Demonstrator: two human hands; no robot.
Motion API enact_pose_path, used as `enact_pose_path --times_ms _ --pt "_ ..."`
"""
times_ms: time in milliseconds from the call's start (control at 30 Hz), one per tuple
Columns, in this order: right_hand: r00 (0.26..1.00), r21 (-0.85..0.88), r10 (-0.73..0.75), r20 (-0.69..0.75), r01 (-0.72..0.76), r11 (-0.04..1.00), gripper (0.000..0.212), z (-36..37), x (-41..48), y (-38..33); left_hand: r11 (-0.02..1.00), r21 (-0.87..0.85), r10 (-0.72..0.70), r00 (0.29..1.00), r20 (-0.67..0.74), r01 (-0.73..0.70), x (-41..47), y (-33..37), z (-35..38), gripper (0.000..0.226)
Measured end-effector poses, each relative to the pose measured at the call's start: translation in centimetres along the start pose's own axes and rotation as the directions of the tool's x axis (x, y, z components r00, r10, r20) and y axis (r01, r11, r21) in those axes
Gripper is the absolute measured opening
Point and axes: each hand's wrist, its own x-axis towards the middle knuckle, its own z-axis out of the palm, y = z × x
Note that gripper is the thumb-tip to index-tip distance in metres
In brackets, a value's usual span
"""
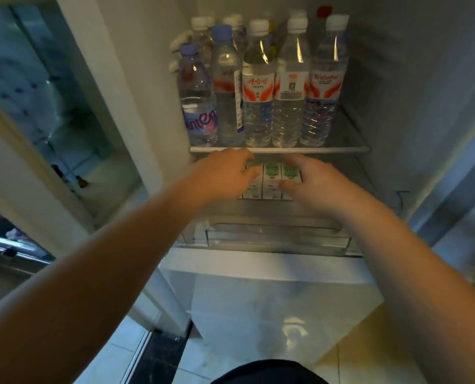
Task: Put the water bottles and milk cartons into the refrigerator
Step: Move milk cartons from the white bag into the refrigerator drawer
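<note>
Of the 5 clear water bottles (258, 117) in the front row, lilac caps are borne by the 2 toward 9 o'clock and white caps by the other 3. A purple-and-pink label (201, 123) is seen on the outermost at 9 o'clock, red-and-white labels (258, 87) on the rest. A red cap (324, 11) is seen behind, at 1 o'clock. The milk cartons (272, 178) are white, topped with green. The refrigerator (397, 79) is lined in pale grey. The floor (369, 342) is tinted yellow at 5 o'clock.

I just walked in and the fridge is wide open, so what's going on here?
A person is stocking the refrigerator. Both hands grip a row of milk cartons just below the glass shelf. The left hand is at the row's left end and the right hand at its right end. The water bottles already stand upright on that shelf.
</note>
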Motion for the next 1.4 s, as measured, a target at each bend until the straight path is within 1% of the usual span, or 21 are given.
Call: enact_pose_path --times_ms 67,133,233,300,367,467,600,800,967,1033,1200,1400 --pt "0.998 -0.081 -0.047 -0.034 0.044 0.996 0.061 0.8 -2.5 -0.8 1.0 0.01 0.017 0.99 -0.138 -0.016 -2.9 -0.2 0.8 0.052" --pt "0.991 -0.156 -0.105 -0.084 0.091 0.984 0.068 1.8 -5.4 -1.5 1.0 0.021 0.007 0.976 -0.217 -0.003 -6.3 0.2 1.8 0.051" --pt "0.987 -0.174 -0.112 -0.115 0.091 0.981 0.077 3.6 -10.0 -1.7 0.999 0.051 0.0 0.96 -0.281 0.015 -11.5 0.9 3.6 0.055" --pt "0.986 -0.22 -0.113 -0.124 0.084 0.972 0.08 4.9 -13.0 -1.7 0.995 0.096 0.009 0.947 -0.321 0.023 -14.9 1.1 5.1 0.061" --pt "0.983 -0.281 -0.115 -0.145 0.071 0.957 0.082 6.1 -16.1 -1.7 0.991 0.125 0.004 0.944 -0.33 0.04 -18.1 1.2 6.7 0.066" --pt "0.987 -0.342 -0.082 -0.136 0.031 0.939 0.085 7.8 -20.4 -1.2 0.985 0.16 -0.021 0.954 -0.298 0.071 -22.5 1.8 8.8 0.073" --pt "0.997 -0.394 -0.015 -0.07 -0.013 0.919 0.09 9.7 -25.8 -0.1 0.984 0.16 -0.038 0.964 -0.265 0.083 -28.1 3.2 11.9 0.078" --pt "0.999 -0.447 0.048 0.013 -0.038 0.894 0.093 11.9 -33.4 2.9 0.989 0.126 -0.063 0.995 -0.078 0.073 -35.3 5.8 17.8 0.082" --pt "0.998 -0.434 0.057 0.035 -0.037 0.9 0.09 12.8 -39.3 6.1 0.992 0.085 -0.094 0.996 -0.01 0.094 -39.7 9.3 22.0 0.081" --pt "0.998 -0.396 0.065 0.023 -0.051 0.917 0.087 13.2 -41.9 7.6 0.993 0.045 -0.105 0.994 0.007 0.105 -41.6 11.4 23.5 0.079" --pt "0.993 -0.336 0.091 0.075 -0.061 0.94 0.078 12.3 -49.6 12.8 0.99 -0.033 -0.136 0.99 0.028 0.137 -46.4 17.5 27.5 0.079" --pt "0.996 -0.278 0.05 0.077 -0.026 0.96 0.071 8.5 -60.2 20.6 0.991 -0.066 -0.115 0.99 0.076 0.12 -51.3 28.3 31.5 0.086"
